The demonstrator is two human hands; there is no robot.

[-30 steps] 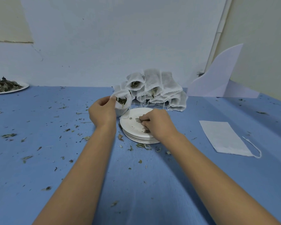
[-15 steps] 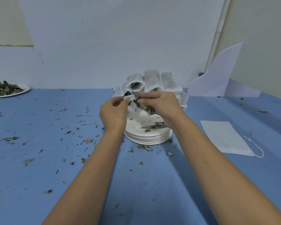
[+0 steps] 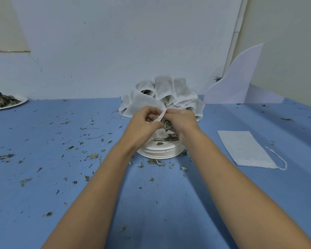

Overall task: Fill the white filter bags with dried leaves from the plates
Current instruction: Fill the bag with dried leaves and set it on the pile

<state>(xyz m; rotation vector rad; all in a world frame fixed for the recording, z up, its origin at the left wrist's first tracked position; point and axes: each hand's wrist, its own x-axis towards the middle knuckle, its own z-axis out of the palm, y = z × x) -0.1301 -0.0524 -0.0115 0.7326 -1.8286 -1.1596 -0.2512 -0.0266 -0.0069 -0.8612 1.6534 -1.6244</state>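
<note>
Pinching a thin white fabric filter bag [image 3: 142, 105] at its rim, the left hand [image 3: 144, 124] curls. Beside it, the right hand [image 3: 182, 121] clutches crumbly dried green leaves [image 3: 166, 124] over stacked white plates [image 3: 160, 153].

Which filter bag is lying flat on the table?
The flat bag right of the stacked plates, drawstring trailing; the rest are in the heap or held.

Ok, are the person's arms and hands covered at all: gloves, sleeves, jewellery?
No. Both forearms are bare to the frame's edge, no sleeves. The left hand and right hand are ungloved, with no watch, bracelet or ring visible.
</note>
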